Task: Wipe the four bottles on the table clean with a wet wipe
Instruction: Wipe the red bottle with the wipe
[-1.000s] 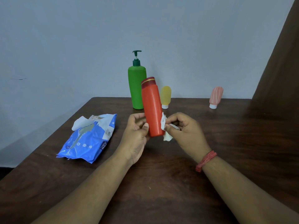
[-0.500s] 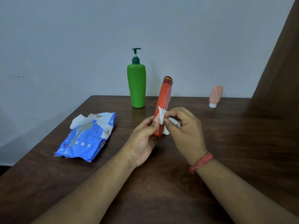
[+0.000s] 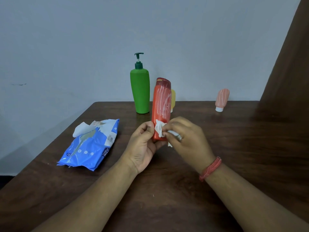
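Got the red bottle [image 3: 160, 108] upright above the table [image 3: 234, 148], my left hand [image 3: 143, 146] curled round its bottom end. My right hand [image 3: 185, 138] pinches the wipe [image 3: 159, 130] against the lower part of it. White streaks run up the side. Behind it the green pump bottle [image 3: 140, 91] stands near the wall, the yellow one [image 3: 173, 99] peeks out just behind the red, and the pink one [image 3: 222, 99] is off to the right. Wipes pack [image 3: 90, 144] lies on my left.
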